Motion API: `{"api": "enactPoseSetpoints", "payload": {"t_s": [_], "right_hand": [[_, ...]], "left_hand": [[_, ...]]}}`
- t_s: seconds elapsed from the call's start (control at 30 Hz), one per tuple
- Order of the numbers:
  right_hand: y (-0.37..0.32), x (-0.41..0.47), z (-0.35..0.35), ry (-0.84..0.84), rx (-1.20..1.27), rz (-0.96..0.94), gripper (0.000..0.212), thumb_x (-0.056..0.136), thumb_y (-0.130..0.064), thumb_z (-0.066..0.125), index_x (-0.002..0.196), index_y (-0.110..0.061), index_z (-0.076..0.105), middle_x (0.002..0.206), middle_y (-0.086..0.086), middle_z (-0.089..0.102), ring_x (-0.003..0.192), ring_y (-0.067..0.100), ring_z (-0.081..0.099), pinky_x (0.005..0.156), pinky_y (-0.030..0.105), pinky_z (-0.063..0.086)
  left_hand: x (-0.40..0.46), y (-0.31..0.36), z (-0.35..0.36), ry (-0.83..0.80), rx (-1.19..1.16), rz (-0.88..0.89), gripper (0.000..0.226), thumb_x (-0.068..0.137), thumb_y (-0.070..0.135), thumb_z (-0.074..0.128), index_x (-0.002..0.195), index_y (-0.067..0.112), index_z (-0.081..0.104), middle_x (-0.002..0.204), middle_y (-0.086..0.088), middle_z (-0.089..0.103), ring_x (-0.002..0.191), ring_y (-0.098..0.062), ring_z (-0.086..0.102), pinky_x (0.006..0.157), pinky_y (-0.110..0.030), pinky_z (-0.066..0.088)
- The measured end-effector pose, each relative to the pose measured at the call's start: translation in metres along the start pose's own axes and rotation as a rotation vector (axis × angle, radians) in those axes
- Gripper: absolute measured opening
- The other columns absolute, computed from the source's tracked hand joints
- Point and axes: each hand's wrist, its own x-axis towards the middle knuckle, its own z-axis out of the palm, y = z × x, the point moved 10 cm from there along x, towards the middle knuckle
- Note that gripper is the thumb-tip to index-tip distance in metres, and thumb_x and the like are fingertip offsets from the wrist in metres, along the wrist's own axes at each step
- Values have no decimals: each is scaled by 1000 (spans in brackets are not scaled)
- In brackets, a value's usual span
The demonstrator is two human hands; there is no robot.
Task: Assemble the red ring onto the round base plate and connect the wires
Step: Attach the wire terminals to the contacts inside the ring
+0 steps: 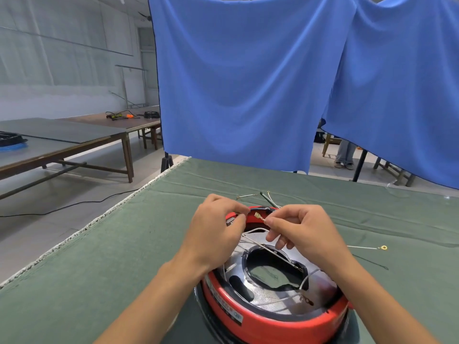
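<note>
both hands work over the glossy red plastic ring, already seated on the round silver metal base plate. right hand pinches a thin white wire's brass spade terminal, aimed toward the left hand, which pinches something small on the ring's far rim, likely the mating tab.

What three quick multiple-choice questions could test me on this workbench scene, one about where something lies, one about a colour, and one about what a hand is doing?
1. Where does the loose wire with the yellow ring terminal lie?
A. inside the ring
B. on the green cloth to the right of the hands
C. on the far wooden table

2. What colour is the ring around the metal plate?
A. red
B. blue
C. white

3. What is the right hand doing?
A. resting flat
B. pinching a wire with a brass connector
C. gripping a screwdriver

Answers: 1 B, it lies on the cloth, apart from the assembly. 2 A, the band is plainly red. 3 B, its fingertips pinch the wire just below the connector.
</note>
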Motion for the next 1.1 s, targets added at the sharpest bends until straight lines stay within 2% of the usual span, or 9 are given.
{"api": "enactPoseSetpoints", "payload": {"t_s": [0.07, 0.23, 0.37, 0.53, 0.67, 0.8, 0.93, 1.03, 1.1], "right_hand": [[-1, 0, 2, 2, -22, -15, 17, 84, -4, 65, 69, -12, 68, 55, 5, 69, 44, 10, 58, 43, 13, 40], [-1, -1, 8, -49, -69, -37, 16, 85, -8, 65, 71, -14, 69, 56, 1, 69, 50, 8, 61, 46, 11, 40], [1, -1, 12, -84, -97, -53, 16, 85, -10, 66, 71, -16, 69, 58, 1, 70, 51, 9, 62, 47, 11, 41], [-7, -3, 17, -129, -46, -97, 10, 82, -14, 71, 72, -14, 70, 57, 1, 68, 50, 10, 61, 48, 13, 42], [-10, -3, 23, -167, -25, -86, 16, 82, -10, 71, 67, -15, 70, 53, -1, 66, 47, 9, 57, 48, 14, 43], [-11, 3, 28, -195, -23, -38, 20, 82, -10, 71, 64, -18, 68, 53, -2, 66, 47, 6, 58, 44, 14, 40], [-14, 13, 37, -231, -146, -29, 17, 82, -15, 71, 65, -18, 69, 54, -5, 67, 51, 5, 59, 44, 15, 41], [-12, 14, 47, -254, -189, -42, 17, 81, -14, 72, 65, -20, 69, 55, -5, 67, 51, 5, 59, 48, 14, 43], [-5, 11, 55, -281, -227, -43, 12, 80, -14, 73, 69, -15, 72, 58, -2, 68, 51, 6, 60, 51, 15, 45]], "left_hand": [[1, 4, 6, -79, -61, 25, 13, 88, 18, 61, 87, 21, 74, 80, 23, 61, 97, -4, 53, 85, -19, 41], [-1, -1, 11, -147, -127, -11, 15, 87, 22, 64, 76, 16, 73, 80, 9, 65, 94, -8, 55, 84, -26, 43], [-2, -7, 18, -189, -121, -44, 16, 88, 22, 62, 77, 16, 71, 79, 8, 60, 84, -2, 54, 76, -19, 40], [-1, 0, 21, -228, -175, -22, 24, 81, 28, 55, 69, 12, 69, 82, 11, 69, 93, -7, 55, 81, -23, 42], [0, -1, 15, -195, -222, -50, 19, 74, 26, 56, 58, 21, 65, 84, 7, 72, 94, -12, 58, 81, -23, 44], [3, -19, 4, -84, -246, -141, 21, 75, 29, 54, 62, 22, 68, 81, -1, 71, 91, -13, 60, 77, -28, 47], [5, -37, -3, 4, -180, -203, 19, 81, 21, 55, 67, 22, 67, 90, 9, 69, 98, -15, 58, 86, -39, 47], [3, -52, 3, 1, -126, -281, 26, 86, 2, 50, 89, 24, 64, 97, 7, 64, 96, -31, 60, 87, -46, 48], [1, -63, 12, -52, -156, -358, 30, 88, 0, 48, 104, 20, 62, 107, 1, 64, 95, -25, 61, 88, -37, 49]]}}
